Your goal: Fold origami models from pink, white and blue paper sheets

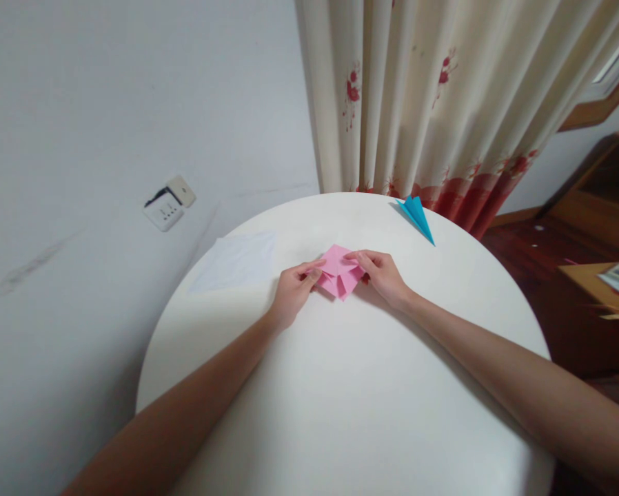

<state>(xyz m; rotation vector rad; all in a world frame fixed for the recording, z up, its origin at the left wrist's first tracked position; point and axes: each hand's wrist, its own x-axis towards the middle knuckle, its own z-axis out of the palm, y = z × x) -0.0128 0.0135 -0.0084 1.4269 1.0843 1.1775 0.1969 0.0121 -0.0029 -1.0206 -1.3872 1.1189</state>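
Note:
A folded piece of pink paper point(337, 263) is between my two hands, over the middle of the white round table. It has a pointed top and bottom, with flaps and creases on its near side. My left hand point(295, 286) pinches its left corner between thumb and fingers. At the right corner, my right hand point(382, 274) grips the paper the same way. The fingertips behind the paper are partly hidden.
A blue paper plane point(415, 218) lies near the table's far right edge. Thin white sheets point(234, 260) rest on the table point(340, 386) at the left. Behind stand a wall with a socket point(163, 211) and a flowered curtain point(407, 96).

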